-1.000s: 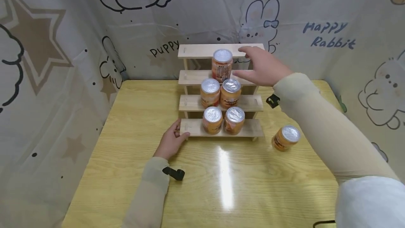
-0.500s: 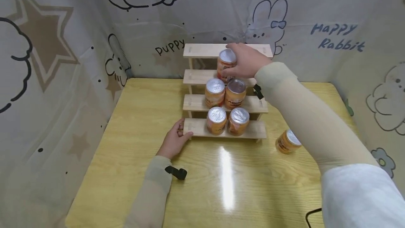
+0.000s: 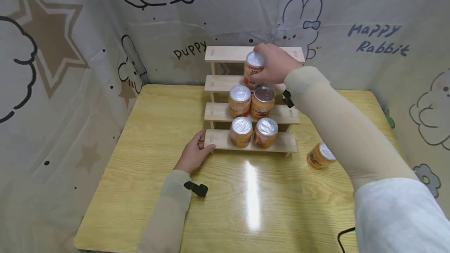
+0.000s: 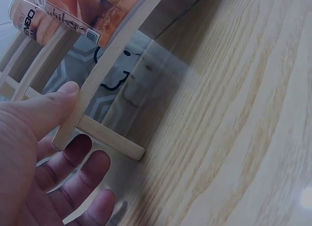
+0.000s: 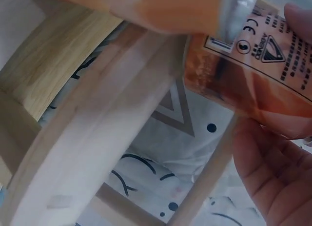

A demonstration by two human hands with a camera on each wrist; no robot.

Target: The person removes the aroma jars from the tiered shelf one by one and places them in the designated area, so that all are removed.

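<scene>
The worktop [image 3: 116, 190] bears a four-tier rack [image 3: 222, 83]. Part-closed, the left grip [image 3: 192, 154] pinches its lowest tier's left end; the right grip [image 3: 277, 65] curls round a can [image 3: 252, 67] at the second tier down.

Smooth, matt wood on the rack [image 3: 218, 139]; glossy wood-grain across the desk [image 3: 281, 202]. Shiny metallic lids [image 3: 241, 125], mostly dimpled, atop glossy cans [image 3: 264, 141]. Creased matt cloth along the backdrop [image 3: 225, 16].

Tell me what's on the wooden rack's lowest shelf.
Two silver-lidded cans stand side by side on the lowest shelf; the left hand holds its left end. The wood directly beneath the cans is covered.
</scene>
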